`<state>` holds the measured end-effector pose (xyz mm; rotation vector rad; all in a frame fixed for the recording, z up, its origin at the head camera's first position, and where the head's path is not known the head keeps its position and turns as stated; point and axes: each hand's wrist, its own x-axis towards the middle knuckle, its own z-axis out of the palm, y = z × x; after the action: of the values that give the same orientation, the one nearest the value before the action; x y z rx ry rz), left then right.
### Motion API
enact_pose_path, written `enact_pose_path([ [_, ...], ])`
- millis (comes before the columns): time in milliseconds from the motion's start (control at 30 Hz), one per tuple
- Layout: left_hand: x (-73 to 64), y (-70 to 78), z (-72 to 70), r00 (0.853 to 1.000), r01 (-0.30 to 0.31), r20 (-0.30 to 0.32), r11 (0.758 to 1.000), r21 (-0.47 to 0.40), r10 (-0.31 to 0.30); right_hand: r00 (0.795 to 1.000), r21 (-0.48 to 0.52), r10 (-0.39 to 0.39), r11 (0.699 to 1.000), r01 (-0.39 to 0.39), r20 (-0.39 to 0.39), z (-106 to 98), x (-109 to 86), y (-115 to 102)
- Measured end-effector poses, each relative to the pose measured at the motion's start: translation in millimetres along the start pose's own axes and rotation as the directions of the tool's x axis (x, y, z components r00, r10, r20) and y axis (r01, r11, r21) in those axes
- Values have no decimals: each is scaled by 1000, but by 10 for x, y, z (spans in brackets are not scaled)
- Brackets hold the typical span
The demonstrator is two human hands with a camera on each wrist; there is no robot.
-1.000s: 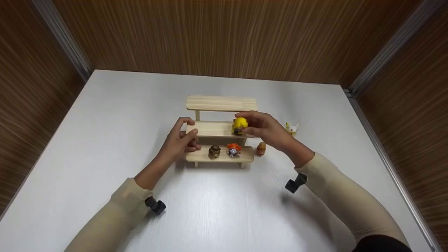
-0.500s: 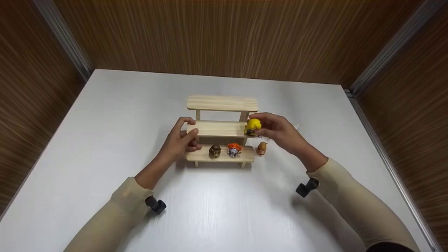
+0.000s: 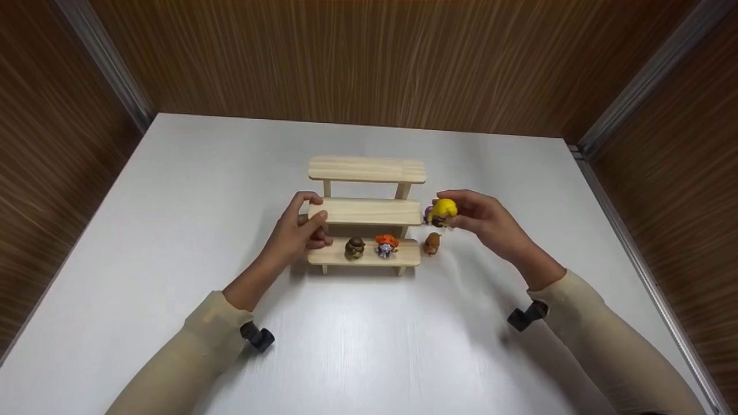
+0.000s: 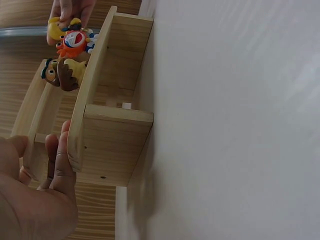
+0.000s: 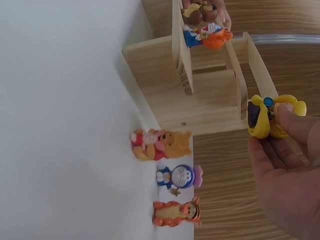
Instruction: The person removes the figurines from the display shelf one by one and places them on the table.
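A three-tier wooden display shelf (image 3: 369,210) stands on the white table. My left hand (image 3: 297,230) grips its left end, thumb on the middle tier's edge and other fingers around and below it. My right hand (image 3: 487,222) pinches a small yellow figurine (image 3: 444,207) in the air, just right of the middle tier. In the right wrist view the thumb lies across the yellow figurine (image 5: 262,120). On the bottom tier stand a brown owl figurine (image 3: 354,248) and a figurine with an orange head covering (image 3: 386,245).
Right of the shelf, on the table, stand a bear figurine (image 5: 172,145), a blue cat figurine (image 5: 180,176) and a striped tiger figurine (image 5: 177,212). Wood-grain panels (image 3: 369,63) enclose the table's back and sides.
My right hand has carried the yellow figurine rightward, from above the middle tier to beyond its right end. My left hand keeps its grip on the shelf.
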<state>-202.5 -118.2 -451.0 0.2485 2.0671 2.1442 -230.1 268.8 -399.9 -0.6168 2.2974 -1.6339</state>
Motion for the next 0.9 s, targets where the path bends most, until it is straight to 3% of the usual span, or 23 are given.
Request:
enact_pose_path([
  [333,-3,-1,5,1000,15,-16,1000,15,-15,1000,1,20,1000,-20,-10,-124,-102,190],
  [600,-1,12,-6,1000,27,-13,999,34,-26,997,-25,81,996,-82,-17,-170,-148,285],
  [900,-3,4,-8,999,33,-12,999,37,-32,999,-2,31,1000,-31,8,-188,-184,443],
])
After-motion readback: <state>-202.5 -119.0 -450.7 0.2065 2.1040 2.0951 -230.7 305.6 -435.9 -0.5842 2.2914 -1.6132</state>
